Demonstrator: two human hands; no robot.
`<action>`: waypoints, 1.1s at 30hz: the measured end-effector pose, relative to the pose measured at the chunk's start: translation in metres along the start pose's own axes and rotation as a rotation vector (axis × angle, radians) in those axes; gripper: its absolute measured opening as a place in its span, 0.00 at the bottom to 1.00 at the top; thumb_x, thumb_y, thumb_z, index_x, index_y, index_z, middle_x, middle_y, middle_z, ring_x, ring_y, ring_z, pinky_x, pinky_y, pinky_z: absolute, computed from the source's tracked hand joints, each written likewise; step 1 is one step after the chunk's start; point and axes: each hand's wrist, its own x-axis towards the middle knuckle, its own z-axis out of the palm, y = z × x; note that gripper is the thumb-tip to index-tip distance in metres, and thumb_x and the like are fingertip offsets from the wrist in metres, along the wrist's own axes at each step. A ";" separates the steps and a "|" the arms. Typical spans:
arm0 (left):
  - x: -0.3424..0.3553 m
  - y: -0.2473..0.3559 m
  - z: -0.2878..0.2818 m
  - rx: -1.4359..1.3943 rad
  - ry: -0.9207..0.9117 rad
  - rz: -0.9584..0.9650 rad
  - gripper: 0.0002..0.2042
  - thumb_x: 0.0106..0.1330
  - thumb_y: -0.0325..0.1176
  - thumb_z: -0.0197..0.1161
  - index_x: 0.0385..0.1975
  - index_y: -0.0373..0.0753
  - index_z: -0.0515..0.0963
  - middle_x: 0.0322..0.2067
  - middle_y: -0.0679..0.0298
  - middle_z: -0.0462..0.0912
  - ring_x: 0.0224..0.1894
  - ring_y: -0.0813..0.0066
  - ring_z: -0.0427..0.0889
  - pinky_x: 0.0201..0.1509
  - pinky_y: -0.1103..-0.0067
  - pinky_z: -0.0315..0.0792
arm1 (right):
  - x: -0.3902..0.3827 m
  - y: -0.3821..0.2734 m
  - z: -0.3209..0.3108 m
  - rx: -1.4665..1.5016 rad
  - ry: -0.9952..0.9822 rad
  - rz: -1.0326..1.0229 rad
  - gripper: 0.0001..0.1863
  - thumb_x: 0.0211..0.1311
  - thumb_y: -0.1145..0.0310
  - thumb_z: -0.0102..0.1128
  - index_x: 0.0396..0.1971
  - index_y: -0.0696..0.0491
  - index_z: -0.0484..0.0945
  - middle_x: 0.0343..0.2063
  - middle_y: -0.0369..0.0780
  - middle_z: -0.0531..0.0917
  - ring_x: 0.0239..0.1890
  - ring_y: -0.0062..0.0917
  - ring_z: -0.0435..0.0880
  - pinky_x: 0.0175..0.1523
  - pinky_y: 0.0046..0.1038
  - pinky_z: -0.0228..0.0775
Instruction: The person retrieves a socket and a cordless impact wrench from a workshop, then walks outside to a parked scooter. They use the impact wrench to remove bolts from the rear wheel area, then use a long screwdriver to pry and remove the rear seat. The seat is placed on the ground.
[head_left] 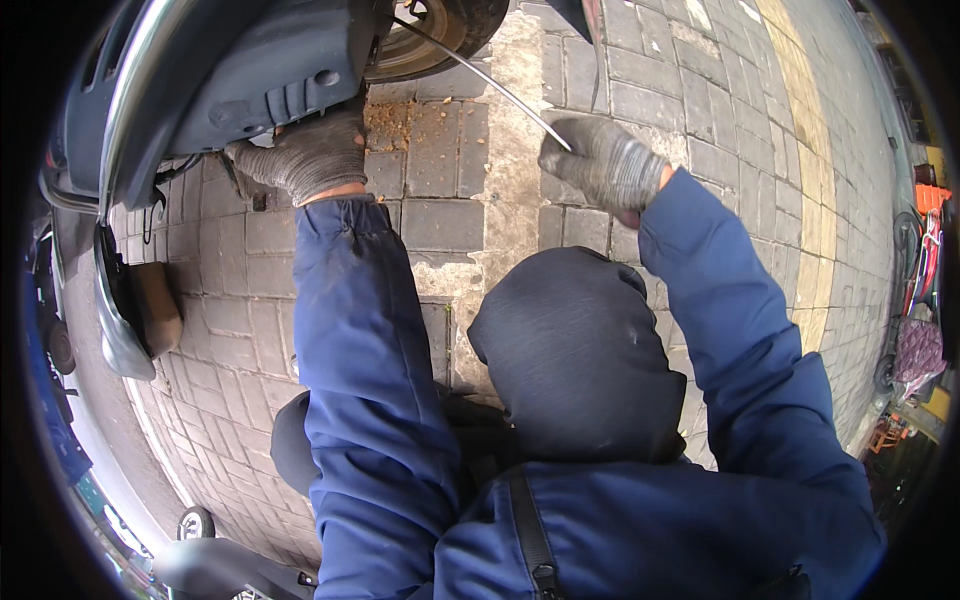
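My right hand (600, 165), in a grey knit work glove, is closed around the near end of a long thin metal rod (490, 82). The rod slants up and left toward a wheel (430, 55), its far tip among dark parts beside the rim; whether it has a handle is hidden by the glove. My left hand (318, 155), gloved alike, is up against the lower edge of a dark grey plastic vehicle panel (270, 75). Its fingers go out of sight under that edge, so their grip does not show.
Rusty brown crumbs (395, 128) lie on the grey paving bricks (440, 225) below the wheel. At left hangs a curved silver-grey body piece (118, 320) and a loose black cable (152, 215). My knee (580, 350) is bent in front of me. Assorted goods (925, 250) line the far right.
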 end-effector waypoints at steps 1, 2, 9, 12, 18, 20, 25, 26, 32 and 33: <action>0.000 0.000 0.000 0.007 0.001 0.000 0.35 0.51 0.64 0.45 0.57 0.50 0.64 0.60 0.61 0.62 0.61 0.60 0.59 0.62 0.52 0.53 | 0.008 -0.003 -0.005 -0.044 0.004 -0.056 0.13 0.56 0.62 0.54 0.34 0.56 0.78 0.26 0.47 0.80 0.31 0.35 0.80 0.39 0.34 0.70; 0.000 -0.001 0.000 0.015 0.002 0.001 0.35 0.51 0.64 0.45 0.57 0.50 0.64 0.60 0.61 0.62 0.62 0.60 0.59 0.62 0.52 0.53 | 0.016 -0.006 -0.009 -0.102 0.020 -0.135 0.13 0.56 0.62 0.54 0.34 0.56 0.78 0.27 0.47 0.80 0.32 0.35 0.80 0.39 0.34 0.70; 0.004 -0.002 -0.007 0.076 -0.010 0.036 0.35 0.52 0.63 0.46 0.58 0.50 0.63 0.60 0.60 0.61 0.62 0.57 0.58 0.62 0.51 0.53 | 0.067 -0.032 -0.032 -0.295 0.014 -0.341 0.13 0.54 0.66 0.52 0.37 0.57 0.75 0.20 0.44 0.78 0.22 0.30 0.78 0.30 0.32 0.70; 0.007 -0.004 -0.010 0.062 0.076 0.055 0.35 0.53 0.63 0.44 0.58 0.50 0.63 0.60 0.60 0.61 0.62 0.57 0.58 0.62 0.51 0.52 | 0.075 -0.040 -0.042 -0.307 -0.072 -0.158 0.10 0.59 0.67 0.51 0.35 0.58 0.73 0.16 0.39 0.74 0.12 0.20 0.71 0.18 0.24 0.66; 0.006 -0.004 -0.012 0.035 -0.079 0.016 0.35 0.54 0.63 0.43 0.59 0.49 0.62 0.61 0.60 0.59 0.63 0.57 0.57 0.62 0.51 0.52 | 0.069 -0.028 -0.033 -0.436 0.105 -0.473 0.12 0.56 0.64 0.52 0.29 0.58 0.75 0.20 0.47 0.77 0.25 0.37 0.78 0.35 0.34 0.69; 0.006 -0.005 -0.010 0.015 0.013 0.038 0.34 0.54 0.62 0.42 0.59 0.49 0.61 0.62 0.60 0.58 0.63 0.57 0.56 0.62 0.52 0.53 | 0.074 -0.027 -0.032 -0.451 0.138 -0.491 0.12 0.56 0.64 0.52 0.29 0.58 0.75 0.22 0.48 0.77 0.28 0.39 0.79 0.36 0.34 0.69; 0.005 -0.007 -0.004 -0.001 0.064 0.099 0.33 0.54 0.59 0.44 0.59 0.47 0.62 0.61 0.59 0.60 0.62 0.57 0.58 0.62 0.55 0.54 | 0.081 -0.031 -0.028 -0.345 0.013 -0.384 0.12 0.55 0.65 0.51 0.31 0.59 0.75 0.23 0.49 0.78 0.30 0.42 0.78 0.38 0.36 0.69; 0.005 -0.008 -0.002 -0.015 0.144 0.102 0.33 0.54 0.58 0.45 0.58 0.46 0.62 0.60 0.59 0.60 0.62 0.57 0.58 0.62 0.55 0.54 | 0.080 -0.031 -0.025 -0.329 -0.046 -0.395 0.12 0.55 0.66 0.51 0.31 0.59 0.75 0.24 0.50 0.78 0.30 0.42 0.78 0.38 0.37 0.69; 0.001 -0.011 0.004 -0.079 0.312 0.052 0.25 0.56 0.52 0.48 0.49 0.43 0.71 0.51 0.58 0.70 0.51 0.63 0.70 0.57 0.61 0.64 | 0.074 -0.031 -0.013 -0.377 0.086 -0.421 0.13 0.55 0.65 0.52 0.31 0.60 0.74 0.24 0.51 0.78 0.32 0.44 0.78 0.39 0.39 0.69; 0.002 -0.011 0.003 -0.091 0.260 0.022 0.24 0.57 0.52 0.47 0.48 0.44 0.71 0.50 0.58 0.71 0.51 0.62 0.71 0.56 0.60 0.64 | 0.073 -0.031 -0.014 -0.374 0.083 -0.415 0.13 0.55 0.65 0.52 0.31 0.60 0.75 0.24 0.51 0.78 0.32 0.44 0.78 0.39 0.39 0.69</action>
